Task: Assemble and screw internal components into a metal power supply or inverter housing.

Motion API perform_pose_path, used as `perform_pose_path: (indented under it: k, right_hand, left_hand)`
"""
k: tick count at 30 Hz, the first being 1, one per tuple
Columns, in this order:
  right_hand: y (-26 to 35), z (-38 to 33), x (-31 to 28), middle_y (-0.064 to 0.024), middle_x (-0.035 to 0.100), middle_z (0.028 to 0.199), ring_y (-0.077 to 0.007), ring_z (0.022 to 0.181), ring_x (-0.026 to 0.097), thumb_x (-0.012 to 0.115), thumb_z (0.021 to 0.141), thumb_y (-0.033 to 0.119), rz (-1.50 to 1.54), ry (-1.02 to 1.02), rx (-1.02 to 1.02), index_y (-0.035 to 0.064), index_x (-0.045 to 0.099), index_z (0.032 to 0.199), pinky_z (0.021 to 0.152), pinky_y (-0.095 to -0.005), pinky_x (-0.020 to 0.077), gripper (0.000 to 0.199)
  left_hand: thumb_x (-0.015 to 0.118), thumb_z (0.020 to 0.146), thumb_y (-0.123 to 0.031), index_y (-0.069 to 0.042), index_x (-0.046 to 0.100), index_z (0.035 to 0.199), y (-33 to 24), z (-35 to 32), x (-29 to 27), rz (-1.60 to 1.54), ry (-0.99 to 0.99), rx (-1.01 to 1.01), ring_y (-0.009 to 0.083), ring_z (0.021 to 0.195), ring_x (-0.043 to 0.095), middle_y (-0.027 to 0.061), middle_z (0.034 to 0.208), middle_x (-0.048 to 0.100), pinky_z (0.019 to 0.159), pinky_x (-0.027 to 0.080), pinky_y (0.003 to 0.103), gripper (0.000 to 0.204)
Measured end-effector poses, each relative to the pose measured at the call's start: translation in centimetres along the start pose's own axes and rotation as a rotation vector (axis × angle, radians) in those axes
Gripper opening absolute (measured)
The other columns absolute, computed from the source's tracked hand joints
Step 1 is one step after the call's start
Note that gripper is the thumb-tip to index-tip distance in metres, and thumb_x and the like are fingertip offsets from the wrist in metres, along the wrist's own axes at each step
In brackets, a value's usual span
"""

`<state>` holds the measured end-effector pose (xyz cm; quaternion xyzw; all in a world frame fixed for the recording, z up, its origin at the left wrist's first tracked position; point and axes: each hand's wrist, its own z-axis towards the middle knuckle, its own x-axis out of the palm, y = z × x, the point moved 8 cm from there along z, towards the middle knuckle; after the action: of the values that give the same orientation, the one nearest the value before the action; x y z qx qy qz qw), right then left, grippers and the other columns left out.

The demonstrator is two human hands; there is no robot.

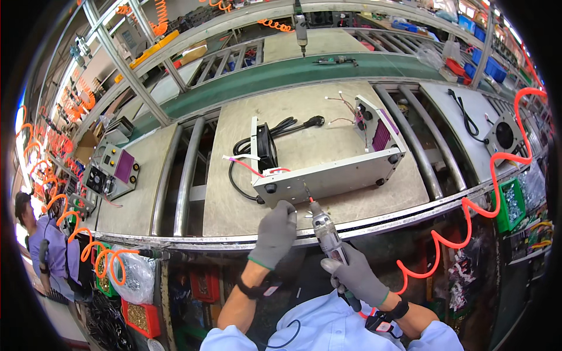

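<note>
An open metal chassis [342, 177] lies on its side on a pale board, base panel toward me, with black feet at its corners. A black fan [267, 146] sits at its left end and a purple-vented panel [383, 133] at its right. My right hand [356, 274], in a grey glove, grips an air screwdriver [328, 233]; its bit points up at the base panel, and I cannot tell whether it touches. My left hand [275, 231], also gloved, is closed beside the panel's lower edge, fingertips together; anything between them is hidden.
A black power cord [281, 131] coils behind the fan. Steel rollers [190, 175] flank the board. A red coiled air hose [436, 248] hangs at right. Another chassis [112, 169] stands left, near a person [52, 251]. Another screwdriver [301, 29] hangs above the green belt [252, 82].
</note>
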<state>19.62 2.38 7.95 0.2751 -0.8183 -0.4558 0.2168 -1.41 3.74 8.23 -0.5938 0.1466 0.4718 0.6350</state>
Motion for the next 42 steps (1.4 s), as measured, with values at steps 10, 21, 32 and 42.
perform_pose_path:
  k: [10,21,32,42]
  right_hand:
    - [0.2,0.2,0.9,-0.0007,0.055,0.075,-0.007,0.054,0.056,0.066,0.091,0.029,0.046,-0.017,0.018,0.0036,0.054,0.108,0.044,-0.0241,0.0455,0.033]
    - [-0.3,0.0,3.9,-0.0039,0.054,0.081,-0.0096,0.055,0.055,0.064,0.093,0.028,0.348,0.059,0.065,0.0064,0.053,0.1,0.042,-0.0245,0.0422,0.025]
    - [-0.1,0.2,4.2,-0.0053,0.054,0.086,-0.0116,0.054,0.052,0.053,0.1,0.031,0.408,0.111,0.088,0.0062,0.049,0.119,0.043,-0.0255,0.0398,0.032]
    - [-0.5,0.0,4.6,-0.004,0.052,0.083,-0.011,0.054,0.052,0.056,0.099,0.035,0.423,0.095,0.094,0.007,0.05,0.114,0.043,-0.0254,0.0403,0.032]
  left_hand:
    - [0.066,0.089,-0.01,0.002,0.07,0.094,-4.7,9.5,-7.8,-0.478,0.143,-0.077,0.0087,0.059,0.062,0.005,0.075,0.069,0.054,0.048,0.025,0.013]
    - [0.071,0.083,-0.011,-0.001,0.068,0.081,-3.7,15.4,-0.5,-0.122,0.881,-0.162,0.0058,0.049,0.055,0.0002,0.06,0.061,0.044,0.041,0.023,0.011]
    - [0.067,0.088,-0.012,-0.004,0.066,0.08,-3.7,14.9,-0.1,-0.037,0.938,-0.204,0.0034,0.044,0.048,-0.0024,0.057,0.056,0.038,0.035,0.021,0.011]
    - [0.066,0.09,-0.017,-0.004,0.066,0.084,-3.6,14.7,0.6,-0.098,1.025,-0.198,0.0038,0.044,0.045,-0.0029,0.056,0.054,0.039,0.036,0.022,0.015]
